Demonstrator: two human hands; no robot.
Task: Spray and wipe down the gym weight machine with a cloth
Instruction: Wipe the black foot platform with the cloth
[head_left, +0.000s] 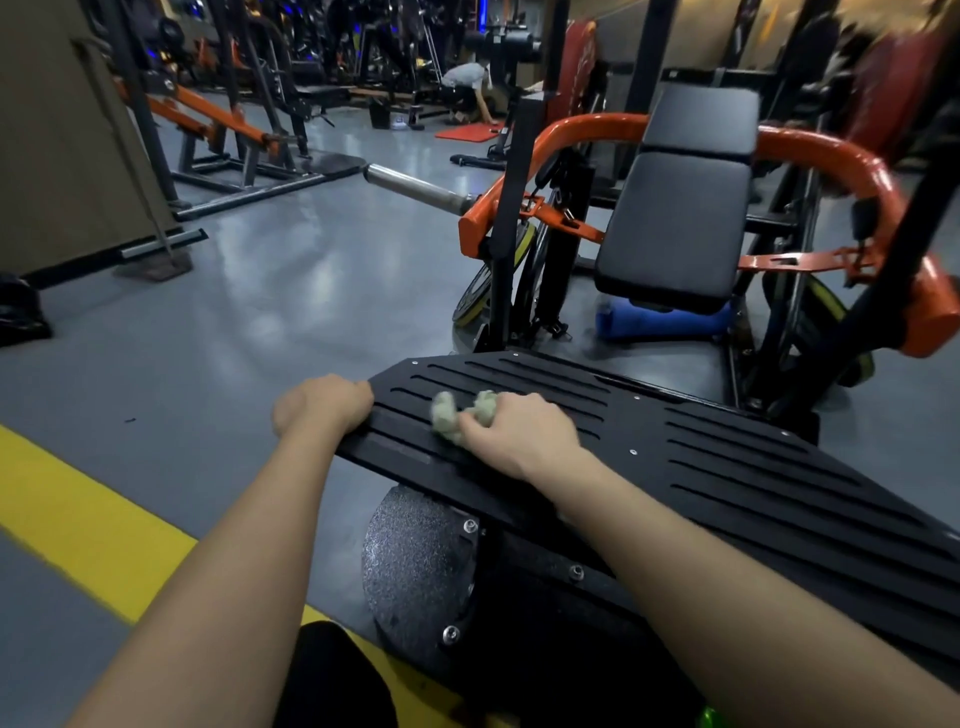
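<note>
A black slotted footplate (701, 467) of the weight machine fills the lower right. My right hand (519, 434) presses a crumpled pale green cloth (457, 415) onto the plate's left part. My left hand (324, 405) curls over the plate's left edge, gripping it. Behind the plate stand the machine's black padded seat (685, 208) and orange frame arms (582, 132). A small bright green thing (709, 719) peeks in at the bottom edge; I cannot tell what it is.
Grey gym floor (260, 312) lies to the left, with a yellow stripe (93, 525) close by. A steel bar sleeve (415, 188) juts out left of the orange frame. Other machines (218, 130) stand at the back left, where a person (467, 83) bends down.
</note>
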